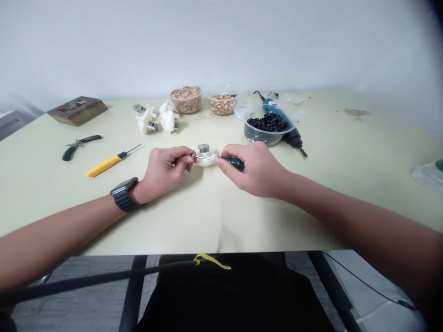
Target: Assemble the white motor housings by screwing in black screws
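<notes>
While R hand [254,168] grips green-handled screwdriver [221,161] | L hand [166,168] pinches steel tip

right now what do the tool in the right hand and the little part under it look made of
Screwdriver: thin shiny shaft, likely bare metal; glossy dark green handle, probably plastic. White part: matte white, looks like moulded plastic, with a grey, seemingly metal piece on top. Both are small and partly hidden by the hands.

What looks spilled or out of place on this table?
A brownish smear or scatter of crumbs lies loose on the table at the far right, outside the tubs of tan pieces. Nothing else stands out.
</notes>
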`<state>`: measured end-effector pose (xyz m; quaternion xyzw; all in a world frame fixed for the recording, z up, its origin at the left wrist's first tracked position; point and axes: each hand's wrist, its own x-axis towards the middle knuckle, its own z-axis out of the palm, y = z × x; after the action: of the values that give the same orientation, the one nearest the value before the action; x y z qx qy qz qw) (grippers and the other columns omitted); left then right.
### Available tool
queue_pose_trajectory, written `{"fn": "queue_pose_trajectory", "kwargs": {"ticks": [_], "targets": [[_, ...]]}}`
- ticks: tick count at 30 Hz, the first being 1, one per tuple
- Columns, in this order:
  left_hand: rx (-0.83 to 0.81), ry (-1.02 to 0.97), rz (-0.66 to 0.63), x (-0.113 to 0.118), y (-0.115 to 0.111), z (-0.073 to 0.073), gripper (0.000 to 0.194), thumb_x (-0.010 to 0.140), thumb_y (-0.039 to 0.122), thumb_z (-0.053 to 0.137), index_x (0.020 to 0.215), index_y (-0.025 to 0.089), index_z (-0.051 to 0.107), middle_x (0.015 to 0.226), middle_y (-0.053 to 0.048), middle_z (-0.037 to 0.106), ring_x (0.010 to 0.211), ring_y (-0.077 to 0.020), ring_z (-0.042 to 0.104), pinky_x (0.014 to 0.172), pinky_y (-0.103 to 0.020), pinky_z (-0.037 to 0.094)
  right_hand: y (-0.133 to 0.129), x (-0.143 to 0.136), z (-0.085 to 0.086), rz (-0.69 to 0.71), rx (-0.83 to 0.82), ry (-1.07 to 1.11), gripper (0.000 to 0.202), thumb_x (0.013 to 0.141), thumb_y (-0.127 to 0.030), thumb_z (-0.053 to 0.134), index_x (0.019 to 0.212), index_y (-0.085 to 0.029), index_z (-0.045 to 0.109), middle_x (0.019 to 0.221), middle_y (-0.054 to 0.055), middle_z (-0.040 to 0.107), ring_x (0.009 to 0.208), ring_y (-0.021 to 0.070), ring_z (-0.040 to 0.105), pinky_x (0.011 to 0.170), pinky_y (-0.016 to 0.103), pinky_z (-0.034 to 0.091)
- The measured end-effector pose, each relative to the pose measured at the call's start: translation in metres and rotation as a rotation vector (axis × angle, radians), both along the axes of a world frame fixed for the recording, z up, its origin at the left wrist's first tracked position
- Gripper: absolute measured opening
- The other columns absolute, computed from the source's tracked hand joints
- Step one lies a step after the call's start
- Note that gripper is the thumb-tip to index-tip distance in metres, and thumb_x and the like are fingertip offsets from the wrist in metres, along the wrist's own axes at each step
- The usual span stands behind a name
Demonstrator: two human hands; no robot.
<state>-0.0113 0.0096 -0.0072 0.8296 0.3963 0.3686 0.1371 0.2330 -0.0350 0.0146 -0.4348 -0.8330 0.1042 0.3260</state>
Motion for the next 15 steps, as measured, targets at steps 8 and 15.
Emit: {"fn": "queue_pose_trajectory", "kwargs": {"ticks": [8, 15], "targets": [[-0.019, 0.012, 0.017, -0.0002, -0.0003, 0.0029, 0.021, 0.091, 0.023, 0.056, 0.078, 0.019, 0.073, 0.060, 0.002, 0.069, 0.051, -0.0098, 0.051, 0.054, -0.025, 0.041, 0.0030, 0.0028, -0.0026, 0.039, 0.082, 0.005, 0.025, 0.099, -0.037, 0.063, 0.085, -0.017, 0.060, 0.067, -0.002, 0.057, 0.055, 0.0091, 0.041, 0.059, 0.027, 0.028], [-0.029, 0.014, 0.023, -0.0004, 0.0006, 0.0028, 0.022, 0.090, 0.024, 0.056, 0.078, 0.019, 0.073, 0.060, 0.001, 0.069, 0.052, -0.0103, 0.053, 0.055, -0.025, 0.040, 0.0041, 0.0022, -0.0048, 0.037, 0.069, 0.006, 0.024, 0.099, -0.037, 0.063, 0.084, -0.018, 0.057, 0.066, -0.003, 0.055, 0.054, 0.0093, 0.039, 0.059, 0.028, 0.027]]}}
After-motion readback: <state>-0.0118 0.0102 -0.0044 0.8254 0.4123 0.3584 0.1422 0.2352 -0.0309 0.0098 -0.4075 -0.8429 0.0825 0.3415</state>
